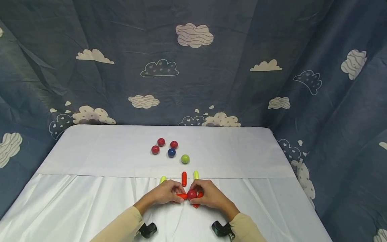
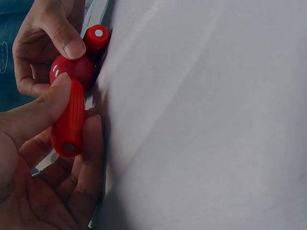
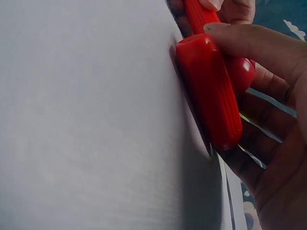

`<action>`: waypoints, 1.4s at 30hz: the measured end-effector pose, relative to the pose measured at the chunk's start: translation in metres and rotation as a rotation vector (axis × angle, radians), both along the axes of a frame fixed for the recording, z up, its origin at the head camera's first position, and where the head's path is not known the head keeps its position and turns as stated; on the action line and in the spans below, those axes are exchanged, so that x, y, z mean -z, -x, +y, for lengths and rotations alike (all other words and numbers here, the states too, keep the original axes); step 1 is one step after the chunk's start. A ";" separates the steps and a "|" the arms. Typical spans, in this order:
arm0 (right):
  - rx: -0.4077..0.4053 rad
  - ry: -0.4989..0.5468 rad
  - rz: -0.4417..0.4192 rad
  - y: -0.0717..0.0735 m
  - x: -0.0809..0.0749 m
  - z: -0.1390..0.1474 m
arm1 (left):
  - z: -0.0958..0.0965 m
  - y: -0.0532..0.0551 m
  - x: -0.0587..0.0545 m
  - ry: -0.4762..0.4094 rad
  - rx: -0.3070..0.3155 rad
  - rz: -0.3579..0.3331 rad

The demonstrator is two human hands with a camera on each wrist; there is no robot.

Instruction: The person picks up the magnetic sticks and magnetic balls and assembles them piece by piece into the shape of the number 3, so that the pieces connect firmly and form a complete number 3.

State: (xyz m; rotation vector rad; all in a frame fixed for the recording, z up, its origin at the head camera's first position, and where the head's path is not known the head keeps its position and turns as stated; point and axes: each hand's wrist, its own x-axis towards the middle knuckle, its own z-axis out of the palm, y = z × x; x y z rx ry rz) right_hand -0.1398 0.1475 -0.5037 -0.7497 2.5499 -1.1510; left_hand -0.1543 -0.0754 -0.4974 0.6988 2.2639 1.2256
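Observation:
My left hand (image 1: 164, 192) grips a red magnetic building stick (image 2: 69, 117) between thumb and fingers; a small silver disc shows in its near end. Its far end meets a shiny red ball (image 1: 191, 194), which my right hand (image 1: 210, 195) pinches between thumb and fingers. Close by the right thumb lies a second red stick (image 3: 211, 91), ribbed and low over the white cloth, partly covered by the thumb in the head view. Just beyond the hands are another red stick (image 1: 184, 178) and two yellow-green sticks (image 1: 196, 174), (image 1: 163, 178), partly hidden behind the hands.
Farther back on the white table (image 1: 235, 151) sit three red balls (image 1: 161, 142), a blue ball (image 1: 171, 153) and a green ball (image 1: 185, 159). A dark cloud-print curtain (image 1: 226, 87) hangs behind the table and along its sides.

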 end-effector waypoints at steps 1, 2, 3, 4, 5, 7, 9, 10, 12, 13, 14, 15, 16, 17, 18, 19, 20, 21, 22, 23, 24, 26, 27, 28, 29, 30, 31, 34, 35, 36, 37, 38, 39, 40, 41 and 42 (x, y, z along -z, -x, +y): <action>0.002 -0.008 -0.003 0.000 0.000 0.000 | 0.000 0.000 0.000 -0.003 -0.001 -0.001; 0.004 -0.015 -0.008 -0.001 0.000 0.000 | 0.001 -0.001 0.000 -0.005 -0.002 -0.002; 0.005 -0.021 -0.013 -0.001 -0.001 0.000 | 0.001 -0.001 -0.001 -0.006 -0.005 -0.004; 0.007 -0.027 -0.017 -0.002 -0.001 0.000 | 0.002 -0.002 -0.001 -0.006 -0.009 -0.008; 0.008 -0.031 -0.018 -0.002 -0.001 0.000 | 0.002 -0.002 -0.001 -0.004 -0.014 -0.012; 0.011 -0.040 -0.010 -0.003 -0.002 -0.001 | 0.003 -0.003 -0.002 -0.002 -0.025 -0.023; 0.018 -0.050 -0.004 -0.003 -0.003 -0.001 | 0.005 -0.003 -0.003 0.001 -0.030 -0.033; 0.021 -0.054 -0.003 -0.003 -0.003 -0.001 | 0.006 -0.003 -0.003 0.002 -0.031 -0.034; 0.030 -0.061 -0.004 -0.003 -0.003 -0.001 | 0.007 -0.004 -0.003 0.009 -0.030 -0.033; 0.033 -0.061 -0.011 -0.004 -0.003 -0.001 | 0.007 -0.004 -0.003 0.014 -0.029 -0.029; 0.035 -0.061 -0.016 -0.004 -0.003 -0.001 | 0.007 -0.004 -0.003 0.021 -0.027 -0.028; 0.035 -0.060 -0.018 -0.004 -0.003 -0.001 | 0.007 -0.004 -0.002 0.027 -0.026 -0.027; 0.037 -0.057 -0.024 -0.005 -0.003 -0.001 | 0.007 -0.004 -0.002 0.033 -0.024 -0.027; 0.036 -0.054 -0.025 -0.005 -0.002 -0.001 | 0.007 -0.004 -0.002 0.038 -0.023 -0.030; 0.036 -0.050 -0.024 -0.005 -0.002 -0.001 | 0.006 -0.004 -0.002 0.043 -0.021 -0.034; 0.034 -0.046 -0.023 -0.006 -0.002 -0.001 | 0.006 -0.005 -0.002 0.043 -0.020 -0.040; 0.033 -0.043 -0.018 -0.006 -0.002 -0.001 | 0.006 -0.005 -0.003 0.043 -0.020 -0.045; 0.032 -0.042 -0.013 -0.006 -0.002 -0.002 | 0.005 -0.005 -0.003 0.041 -0.018 -0.051; 0.034 -0.041 -0.011 -0.006 -0.002 -0.002 | 0.005 -0.005 -0.004 0.039 -0.015 -0.057; 0.032 -0.040 -0.008 -0.006 -0.002 -0.002 | 0.004 -0.005 -0.004 0.038 -0.012 -0.062; 0.033 -0.041 -0.006 -0.005 -0.002 -0.002 | 0.004 -0.005 -0.005 0.037 -0.008 -0.062; 0.032 -0.037 -0.003 -0.005 -0.002 -0.002 | 0.003 -0.006 -0.007 0.047 -0.002 -0.042; 0.032 -0.036 0.001 -0.004 -0.002 -0.002 | 0.002 -0.006 -0.008 0.052 0.003 -0.027; 0.032 -0.033 0.004 -0.004 -0.002 -0.002 | 0.001 -0.006 -0.010 0.057 0.007 -0.008; 0.032 -0.030 0.009 -0.003 -0.002 -0.002 | 0.001 -0.006 -0.011 0.058 0.010 0.009; 0.033 -0.029 0.015 -0.003 -0.002 -0.002 | 0.000 -0.006 -0.013 0.060 0.010 0.026; 0.034 -0.026 0.019 -0.003 -0.002 -0.002 | -0.001 -0.006 -0.014 0.059 0.009 0.033; 0.041 -0.021 0.013 -0.003 -0.001 -0.002 | -0.004 -0.005 -0.018 0.026 0.006 0.023; 0.044 -0.022 0.008 -0.003 -0.001 -0.002 | -0.006 -0.004 -0.019 0.018 0.005 0.022; 0.047 -0.020 0.001 -0.003 -0.001 -0.002 | -0.007 -0.004 -0.021 0.010 0.002 0.022; 0.050 -0.018 -0.008 -0.004 0.000 -0.002 | -0.009 -0.003 -0.022 0.001 -0.002 0.022; 0.053 -0.016 -0.013 -0.004 0.000 -0.002 | -0.011 -0.001 -0.024 -0.007 -0.008 0.030; 0.056 -0.016 -0.016 -0.004 0.000 -0.002 | -0.013 0.000 -0.025 -0.011 -0.017 0.038; 0.058 -0.015 -0.019 -0.005 0.000 -0.002 | -0.016 0.002 -0.027 -0.015 -0.031 0.041; 0.058 -0.014 -0.019 -0.005 0.000 -0.003 | -0.019 0.003 -0.029 -0.014 -0.052 0.041; 0.058 -0.012 -0.020 -0.005 0.000 -0.004 | -0.022 0.006 -0.032 -0.010 -0.080 0.040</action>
